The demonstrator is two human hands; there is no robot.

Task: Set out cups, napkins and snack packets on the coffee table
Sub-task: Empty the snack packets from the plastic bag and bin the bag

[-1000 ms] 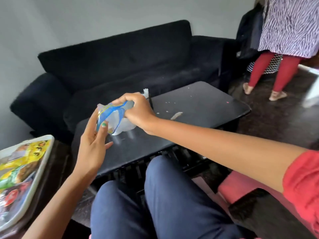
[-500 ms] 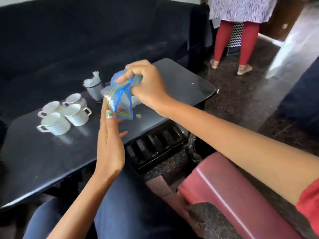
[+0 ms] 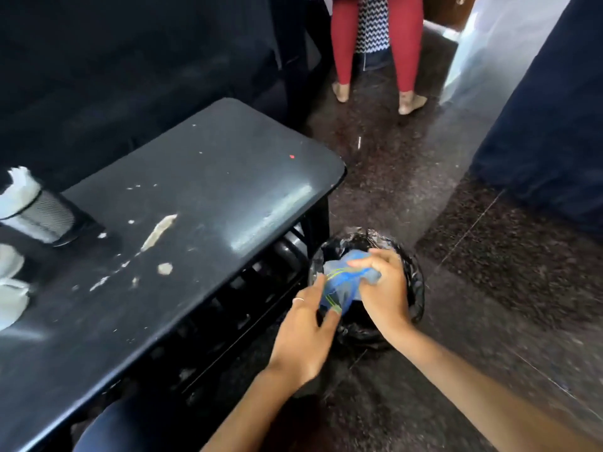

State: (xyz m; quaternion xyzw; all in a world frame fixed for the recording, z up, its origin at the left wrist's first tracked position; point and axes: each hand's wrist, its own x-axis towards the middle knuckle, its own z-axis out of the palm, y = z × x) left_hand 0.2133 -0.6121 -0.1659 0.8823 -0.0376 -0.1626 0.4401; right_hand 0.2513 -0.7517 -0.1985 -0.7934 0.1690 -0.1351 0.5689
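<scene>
Two hands are meeting low and right of centre in the frame, over a bin (image 3: 414,265) lined with black plastic that is standing on the dark speckled floor (image 3: 489,288) just beside the table's corner. The right hand (image 3: 381,288) is closing its fingers around a crumpled blue packet (image 3: 342,282), gripping its upper part above the bin's mouth. The left hand (image 3: 306,331) is lying with fingers loosely spread, its fingertips touching the packet's lower edge; a ring is showing on one finger. The black table (image 3: 202,197) is filling the left half of the frame, its top dotted with pale crumbs and smears. At the far left edge a mesh holder (image 3: 42,216) is standing with white napkins (image 3: 18,187) sticking out of it, and below it the blurred white rims of cups (image 3: 11,282) are just showing on the table. In the upper middle of the frame another person's legs (image 3: 375,50) in red leggings are standing barefoot on the floor, well apart from the bin. A dark sofa (image 3: 130,60) is sitting behind the table.
</scene>
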